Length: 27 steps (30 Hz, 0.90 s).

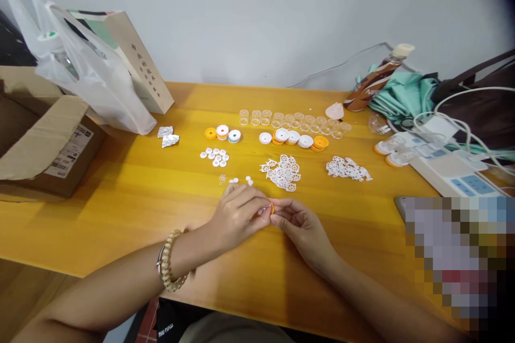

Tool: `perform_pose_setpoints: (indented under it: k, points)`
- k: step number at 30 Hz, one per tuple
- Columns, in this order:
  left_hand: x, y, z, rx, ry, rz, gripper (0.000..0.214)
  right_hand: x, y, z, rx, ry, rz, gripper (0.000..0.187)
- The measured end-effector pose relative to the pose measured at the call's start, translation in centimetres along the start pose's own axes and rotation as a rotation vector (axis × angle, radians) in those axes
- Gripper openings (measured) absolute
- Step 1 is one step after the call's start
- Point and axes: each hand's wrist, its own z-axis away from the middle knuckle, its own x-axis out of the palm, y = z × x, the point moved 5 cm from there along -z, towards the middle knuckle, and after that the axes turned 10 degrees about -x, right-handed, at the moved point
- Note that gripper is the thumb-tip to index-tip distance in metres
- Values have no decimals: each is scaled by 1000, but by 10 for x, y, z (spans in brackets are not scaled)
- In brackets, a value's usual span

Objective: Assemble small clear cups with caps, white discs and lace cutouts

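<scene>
Above the near part of the table, my left hand (242, 211) and my right hand (300, 225) meet at the fingertips. Both are closed on a small round orange plastic piece (272, 209), mostly hidden by the fingers. Something pale shows beside it at the left fingers. Just beyond my hands lie small white caps (234, 180) and tiny clear rings (222, 177). Farther back are white round discs (216, 156), a heap of white wheel-shaped parts (284, 172) and a smaller pile of white pieces (348, 169). Orange and white round lids (293, 137) stand in a row behind them.
Clear plastic cups (299, 120) line the back. On the left stand an open cardboard box (76, 155), a white plastic bag (108, 94) and foil scraps (170, 140). A bottle (372, 86), a power strip (454, 171) with cables and a pixelated area are on the right.
</scene>
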Motion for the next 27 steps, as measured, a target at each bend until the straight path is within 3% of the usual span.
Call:
perform_pose_setpoints:
  k: [11, 19, 24, 27]
  points:
    - [0, 0, 1, 79, -2, 30, 8, -2, 2, 0, -3, -17, -12, 20]
    - [0, 1, 0, 62, -67, -22, 6, -4, 3, -1, -12, 6, -18, 20]
    - [-2, 8, 0, 131, -141, -160, 16, -7, 2, 0, -15, 35, 11, 24]
    - [-4, 7, -3, 68, -169, -125, 18, -7, 1, 0, -15, 39, 26, 24]
